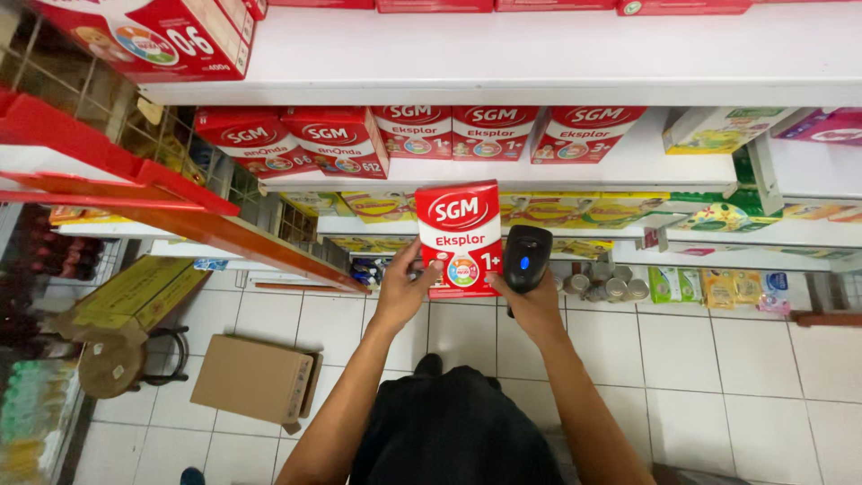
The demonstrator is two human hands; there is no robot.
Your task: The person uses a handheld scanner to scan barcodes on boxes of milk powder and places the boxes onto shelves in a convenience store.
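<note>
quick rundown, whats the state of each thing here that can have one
left hand: gripping the red box at its lower left edge
right hand: closed around the black scanner
red box: upright, held up off the shelf, front facing the camera
black scanner: held beside the box's right edge, blue light on
cardboard box: on the tiled floor, lying tilted, flap loose
shelf boxes: standing in a row on the white shelf

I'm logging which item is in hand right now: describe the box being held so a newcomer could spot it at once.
Start at the white shelves stocked with red cartons. In front of them, above the tiled floor, the left hand holds up one red carton beside the black handheld scanner in the right hand. It alone is off the shelf, upright, facing the camera.
</note>
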